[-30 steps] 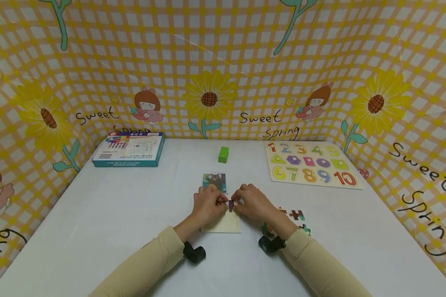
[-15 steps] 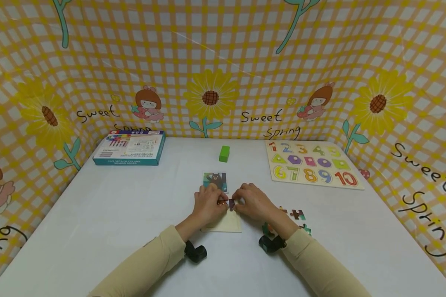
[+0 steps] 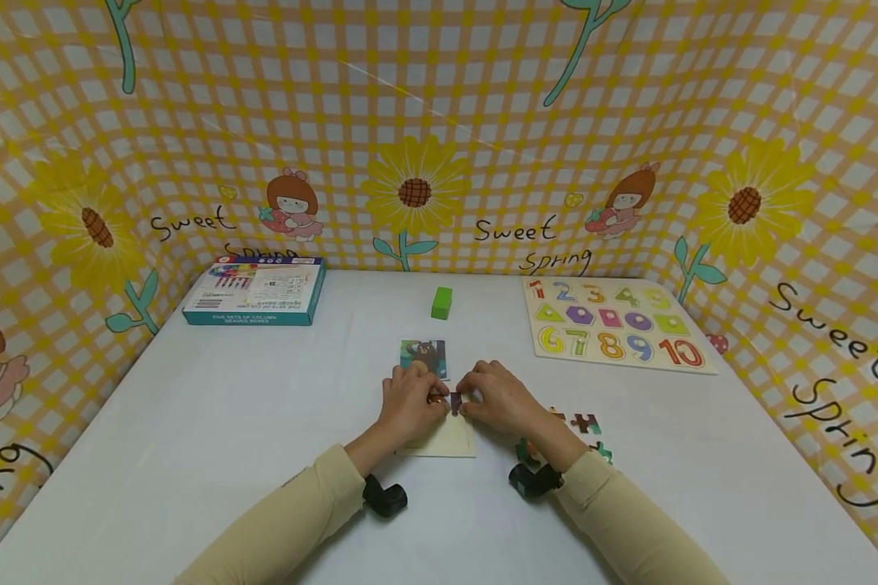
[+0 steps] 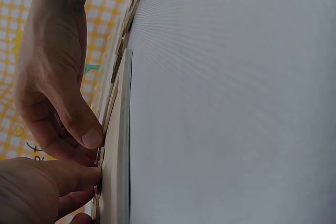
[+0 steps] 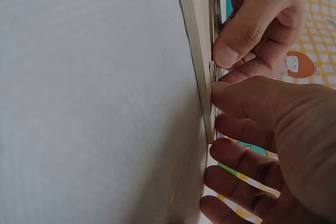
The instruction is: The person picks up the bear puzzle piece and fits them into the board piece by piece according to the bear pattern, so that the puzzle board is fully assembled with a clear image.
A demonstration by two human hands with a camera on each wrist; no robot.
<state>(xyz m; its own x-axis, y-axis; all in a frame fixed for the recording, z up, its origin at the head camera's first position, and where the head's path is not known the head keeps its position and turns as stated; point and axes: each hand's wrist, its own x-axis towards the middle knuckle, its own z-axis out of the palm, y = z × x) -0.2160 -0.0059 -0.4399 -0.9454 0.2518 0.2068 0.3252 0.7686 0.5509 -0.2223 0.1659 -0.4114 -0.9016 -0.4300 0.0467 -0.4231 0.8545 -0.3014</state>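
Head view shows the right hand (image 3: pixel 503 400) with fingers pinching a dark puzzle piece (image 3: pixel 456 403) at a wooden board (image 3: pixel 442 441). Left of those fingers, the left hand (image 3: pixel 411 403) pinches what looks like an orange-brown piece (image 3: pixel 436 399), mostly hidden. Beyond its fingers lies a bear picture (image 3: pixel 428 354).

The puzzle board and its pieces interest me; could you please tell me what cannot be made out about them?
Head view: the left hand hides the upper left of the puzzle board and part of the orange piece.
Head view: the dark piece is too small for its print.
Head view: the right forearm partly hides some loose pieces.
Left wrist view: the board is edge-on, cut off by the bottom edge.
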